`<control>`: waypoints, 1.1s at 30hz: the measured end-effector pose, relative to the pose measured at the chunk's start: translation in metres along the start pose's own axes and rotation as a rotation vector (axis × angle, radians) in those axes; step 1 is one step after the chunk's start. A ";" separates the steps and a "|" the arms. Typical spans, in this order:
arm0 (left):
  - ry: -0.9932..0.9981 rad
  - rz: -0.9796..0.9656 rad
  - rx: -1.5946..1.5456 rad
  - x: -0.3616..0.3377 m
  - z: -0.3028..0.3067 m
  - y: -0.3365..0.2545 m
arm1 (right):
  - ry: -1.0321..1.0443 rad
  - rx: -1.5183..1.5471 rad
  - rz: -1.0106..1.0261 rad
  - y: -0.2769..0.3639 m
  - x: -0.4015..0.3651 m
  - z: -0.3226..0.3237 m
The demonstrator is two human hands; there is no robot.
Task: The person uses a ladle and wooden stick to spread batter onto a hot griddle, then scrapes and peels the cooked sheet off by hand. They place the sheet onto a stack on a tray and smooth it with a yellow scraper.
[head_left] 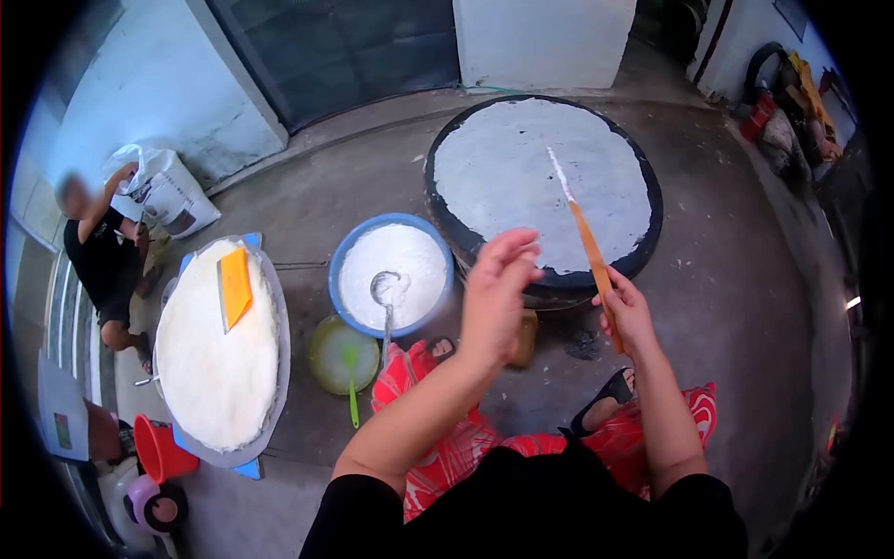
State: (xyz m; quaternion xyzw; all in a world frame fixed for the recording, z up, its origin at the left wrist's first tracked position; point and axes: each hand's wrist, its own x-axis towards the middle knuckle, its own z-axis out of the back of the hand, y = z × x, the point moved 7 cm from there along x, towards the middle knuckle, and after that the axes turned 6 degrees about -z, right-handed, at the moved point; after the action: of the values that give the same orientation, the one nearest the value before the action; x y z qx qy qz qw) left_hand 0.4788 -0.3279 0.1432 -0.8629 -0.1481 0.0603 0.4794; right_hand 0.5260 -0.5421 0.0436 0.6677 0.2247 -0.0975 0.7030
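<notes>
My right hand [629, 312] is wrapped around the lower part of a long, flat wooden spatula [589, 240]. White batter coats the spatula's far end, which is over a large round black griddle [656, 210]. A thin pale sheet of batter [503, 168] covers most of the griddle, leaving a dark rim. My left hand [503, 284] is raised near the griddle's front edge, empty, with fingers loosely apart. Left of it stands a blue basin [339, 244] of white batter [363, 256], with a metal ladle [386, 303] resting in it.
A green bowl [321, 368] with a green spoon [352, 377] sits by the basin. Further left, a stack of pale round sheets [214, 363] bears a yellow-handled scraper [237, 289]. A person [98, 247] sits beside a white sack [177, 200]. A red bucket [158, 452] stands front left.
</notes>
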 end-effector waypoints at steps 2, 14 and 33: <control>0.046 0.046 -0.013 0.012 -0.019 0.015 | 0.020 -0.004 -0.043 0.001 0.016 0.001; 0.027 0.452 0.057 0.008 -0.008 0.098 | 0.055 -0.056 -0.058 0.022 0.129 -0.016; 0.137 0.584 0.022 -0.006 -0.022 0.100 | -0.045 -0.255 -0.174 0.034 0.186 -0.048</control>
State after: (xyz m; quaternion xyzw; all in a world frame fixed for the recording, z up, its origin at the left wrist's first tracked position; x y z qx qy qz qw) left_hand 0.4977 -0.3970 0.0697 -0.8659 0.1395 0.1388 0.4599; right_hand 0.6957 -0.4615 -0.0095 0.5488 0.2763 -0.1439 0.7757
